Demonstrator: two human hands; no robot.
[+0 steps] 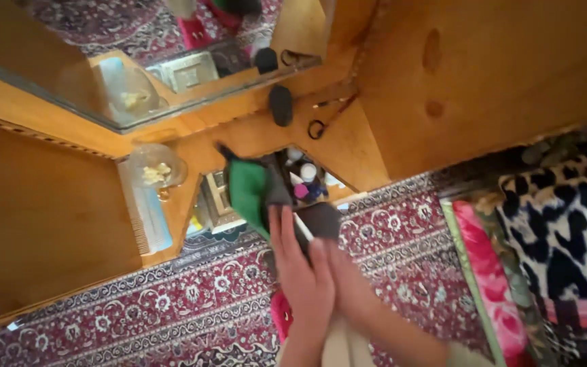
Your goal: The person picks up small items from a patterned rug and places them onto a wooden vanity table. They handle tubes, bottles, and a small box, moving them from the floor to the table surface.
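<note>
Hands together: my left hand (305, 275) and right hand (348, 278) press a dark flat pouch (317, 223) above the patterned red carpet (171, 306), beside the green cloth (248, 192). I think it may slip, since only my flat fingers pinch it.

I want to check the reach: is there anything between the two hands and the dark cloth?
Nothing visible. The left hand and the right hand already lie on the dark cloth, beside a green cloth.

Glossy varnished wood dresser (497, 75), woven patterned carpet (171, 306), matt dark cloth (317, 221).
</note>
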